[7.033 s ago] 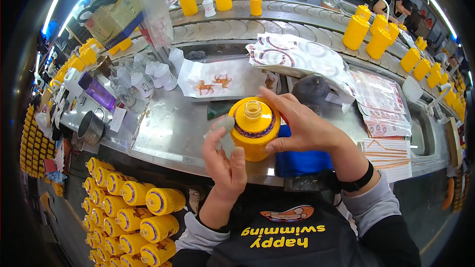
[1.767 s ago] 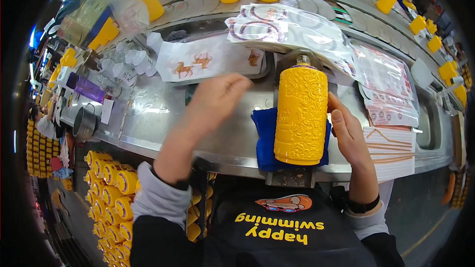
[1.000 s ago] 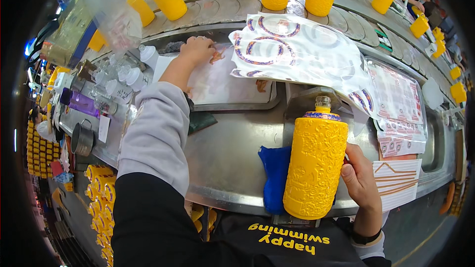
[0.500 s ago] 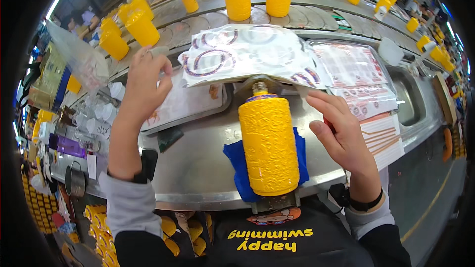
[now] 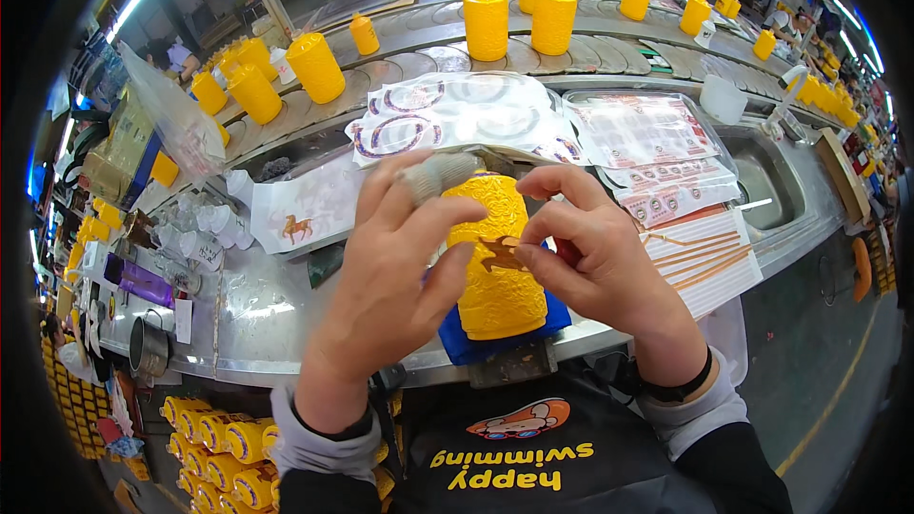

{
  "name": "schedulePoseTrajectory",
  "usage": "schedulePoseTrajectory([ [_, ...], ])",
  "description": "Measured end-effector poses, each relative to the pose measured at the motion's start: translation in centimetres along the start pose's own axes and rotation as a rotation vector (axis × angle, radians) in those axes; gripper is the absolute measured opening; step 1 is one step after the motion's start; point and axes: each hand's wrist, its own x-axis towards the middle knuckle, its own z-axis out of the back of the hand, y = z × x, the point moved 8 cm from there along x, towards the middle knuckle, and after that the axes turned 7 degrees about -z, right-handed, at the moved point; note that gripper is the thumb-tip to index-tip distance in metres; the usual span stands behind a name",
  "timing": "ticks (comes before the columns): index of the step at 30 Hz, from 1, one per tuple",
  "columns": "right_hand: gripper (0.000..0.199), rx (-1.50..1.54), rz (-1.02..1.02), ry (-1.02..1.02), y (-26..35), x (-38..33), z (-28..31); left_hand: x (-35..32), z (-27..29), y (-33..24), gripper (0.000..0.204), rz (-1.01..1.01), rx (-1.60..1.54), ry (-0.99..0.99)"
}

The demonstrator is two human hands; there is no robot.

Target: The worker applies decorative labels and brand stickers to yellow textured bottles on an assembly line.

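Observation:
An embossed yellow bottle (image 5: 497, 290) stands upright on a blue cloth (image 5: 476, 343) at the near edge of the steel counter. My left hand (image 5: 395, 262) wraps its left side, with a grey finger cot on the forefinger. My right hand (image 5: 595, 257) pinches a small orange-brown horse sticker (image 5: 502, 251) against the bottle's front. A white sheet with one more horse sticker (image 5: 298, 227) lies to the left.
Several yellow bottles (image 5: 519, 9) ride a curved conveyor at the back. Clear bags of round printed labels (image 5: 447, 114) and sheets of red-and-white labels (image 5: 657, 148) lie behind the bottle. A sink (image 5: 771, 181) is at right. Small white caps (image 5: 195, 238) and stacked yellow bottles (image 5: 214, 433) are at left.
My left hand came back from the sticker sheet to the bottle. The bottle now stands on the blue cloth, and both hands press a horse sticker onto its front.

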Motion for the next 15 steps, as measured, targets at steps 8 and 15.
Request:
schedulePoseTrajectory([
  [8,0.010,0.187,-0.198,-0.079,-3.3,-1.7,0.8,-10.7,-8.7,1.7,0.078,0.317,-0.189,-0.069],
  [15,0.011,0.294,-0.227,-0.150,-3.4,-1.9,0.9,-7.4,-6.3,-1.0,0.073,0.048,0.140,0.113],
])
